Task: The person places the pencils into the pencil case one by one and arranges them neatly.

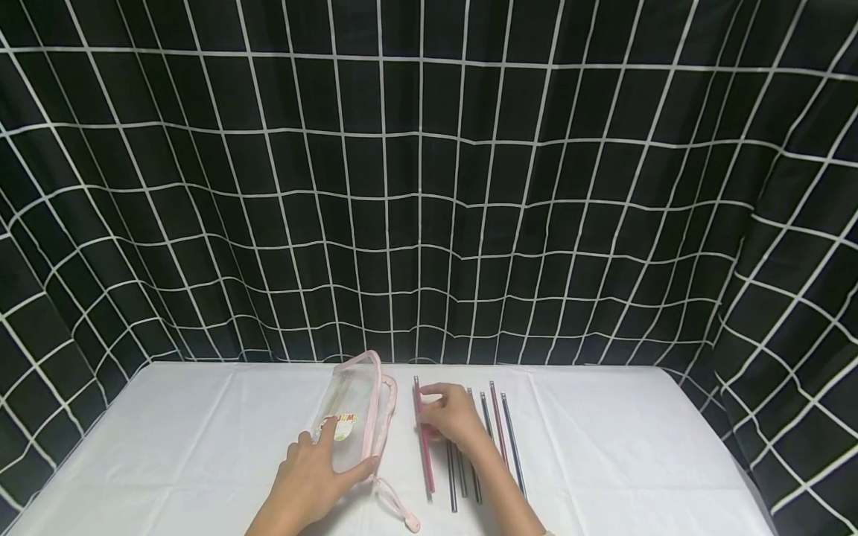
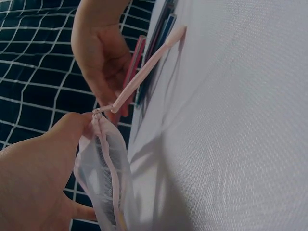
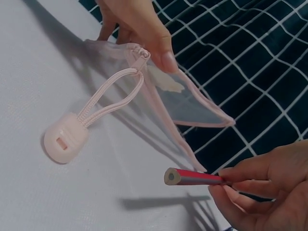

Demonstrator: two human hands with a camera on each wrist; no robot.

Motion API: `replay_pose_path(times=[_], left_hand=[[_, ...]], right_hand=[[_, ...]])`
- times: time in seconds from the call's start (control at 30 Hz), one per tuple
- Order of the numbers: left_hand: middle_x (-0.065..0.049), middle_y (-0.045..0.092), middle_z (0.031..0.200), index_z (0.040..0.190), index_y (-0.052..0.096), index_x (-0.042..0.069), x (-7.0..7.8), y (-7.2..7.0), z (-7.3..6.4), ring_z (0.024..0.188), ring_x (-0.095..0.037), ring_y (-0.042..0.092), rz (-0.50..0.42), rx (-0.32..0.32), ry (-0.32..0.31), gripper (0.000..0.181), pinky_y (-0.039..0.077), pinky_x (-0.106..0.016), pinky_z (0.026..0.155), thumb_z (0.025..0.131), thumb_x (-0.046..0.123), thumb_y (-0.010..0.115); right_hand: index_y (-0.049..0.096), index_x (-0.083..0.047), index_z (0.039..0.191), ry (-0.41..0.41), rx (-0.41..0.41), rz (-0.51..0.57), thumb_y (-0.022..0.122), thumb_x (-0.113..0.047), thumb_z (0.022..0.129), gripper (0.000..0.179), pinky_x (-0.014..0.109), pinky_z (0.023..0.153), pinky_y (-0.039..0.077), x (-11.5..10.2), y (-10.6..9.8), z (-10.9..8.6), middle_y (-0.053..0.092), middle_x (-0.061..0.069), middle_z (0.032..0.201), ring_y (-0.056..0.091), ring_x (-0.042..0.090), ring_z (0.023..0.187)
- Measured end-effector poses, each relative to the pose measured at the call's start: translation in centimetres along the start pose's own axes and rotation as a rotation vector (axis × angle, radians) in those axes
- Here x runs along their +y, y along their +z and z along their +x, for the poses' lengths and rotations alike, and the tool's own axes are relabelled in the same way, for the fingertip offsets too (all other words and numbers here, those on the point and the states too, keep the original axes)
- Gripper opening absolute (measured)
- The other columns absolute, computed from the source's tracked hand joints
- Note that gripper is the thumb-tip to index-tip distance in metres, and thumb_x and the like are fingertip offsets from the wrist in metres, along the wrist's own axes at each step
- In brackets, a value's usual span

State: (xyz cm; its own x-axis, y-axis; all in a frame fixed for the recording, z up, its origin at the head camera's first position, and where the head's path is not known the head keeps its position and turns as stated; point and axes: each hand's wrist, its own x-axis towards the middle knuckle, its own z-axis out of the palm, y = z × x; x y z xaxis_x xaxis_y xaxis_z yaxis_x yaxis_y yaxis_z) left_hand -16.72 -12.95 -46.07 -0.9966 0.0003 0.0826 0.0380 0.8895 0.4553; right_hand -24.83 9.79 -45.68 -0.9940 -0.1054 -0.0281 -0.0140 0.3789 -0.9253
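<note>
A see-through mesh pencil pouch (image 1: pixel 358 428) with pink edging stands tilted on the table, its zip side gaping towards the pencils. My left hand (image 1: pixel 304 473) grips it, thumb by the zip end and fingers spread over the printed side. From the zip pull (image 3: pixel 140 62) hangs a pink cord with a plastic tag (image 3: pixel 66 138). My right hand (image 1: pixel 452 417) pinches a red pencil (image 1: pixel 426 458) between thumb and fingers, just right of the pouch. In the right wrist view the pencil's flat end points towards the camera, over its shadow on the cloth.
Several dark pencils (image 1: pixel 512 439) and another reddish one (image 1: pixel 497 417) lie roughly side by side under and to the right of my right forearm. A white cloth (image 1: pixel 623 447) covers the table. Behind it hangs a black curtain (image 1: pixel 429 223) with a white grid.
</note>
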Motion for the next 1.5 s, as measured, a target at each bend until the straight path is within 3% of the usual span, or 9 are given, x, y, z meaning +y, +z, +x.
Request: replay_pose_path(times=[0.67,1.03,1.37,1.5], left_hand=[[-0.028,0.058,0.106,0.149,0.049,0.002,0.1,0.0,0.1,0.095,-0.042,0.06,-0.001,0.003,0.008,0.098,0.052,-0.06,0.077,0.084,0.072,0.072],[-0.028,0.058,0.106,0.149,0.048,0.002,0.1,0.1,0.1,0.095,-0.043,0.061,-0.002,-0.002,0.002,0.098,0.052,-0.06,0.078,0.084,0.072,0.072],[-0.029,0.058,0.105,0.15,0.049,0.003,0.1,0.1,0.0,0.094,-0.044,0.062,0.005,0.008,0.004,0.099,0.052,-0.06,0.076,0.084,0.072,0.072],[-0.03,0.058,0.106,0.15,0.049,0.002,0.1,0.1,0.0,0.095,-0.044,0.062,0.007,0.007,0.003,0.099,0.053,-0.06,0.077,0.084,0.072,0.072]], right_hand=[[0.061,0.013,0.135,-0.003,0.062,0.17,0.071,0.01,0.086,0.05,0.035,0.064,0.063,-1.1,0.2,0.0,0.074,0.024,0.094,0.078,0.033,0.079],[0.06,0.012,0.137,-0.004,0.102,0.201,0.073,0.008,0.086,0.053,0.033,0.066,0.063,-1.6,0.6,0.1,0.075,0.026,0.098,0.078,0.031,0.081],[0.055,0.013,0.141,-0.025,0.09,0.263,0.072,0.009,0.086,0.057,0.035,0.068,0.064,-1.9,1.3,0.1,0.073,0.028,0.1,0.078,0.031,0.081],[0.054,0.014,0.141,-0.06,0.093,0.269,0.07,0.009,0.086,0.058,0.034,0.067,0.063,-1.8,1.5,0.2,0.073,0.025,0.096,0.078,0.023,0.076]])
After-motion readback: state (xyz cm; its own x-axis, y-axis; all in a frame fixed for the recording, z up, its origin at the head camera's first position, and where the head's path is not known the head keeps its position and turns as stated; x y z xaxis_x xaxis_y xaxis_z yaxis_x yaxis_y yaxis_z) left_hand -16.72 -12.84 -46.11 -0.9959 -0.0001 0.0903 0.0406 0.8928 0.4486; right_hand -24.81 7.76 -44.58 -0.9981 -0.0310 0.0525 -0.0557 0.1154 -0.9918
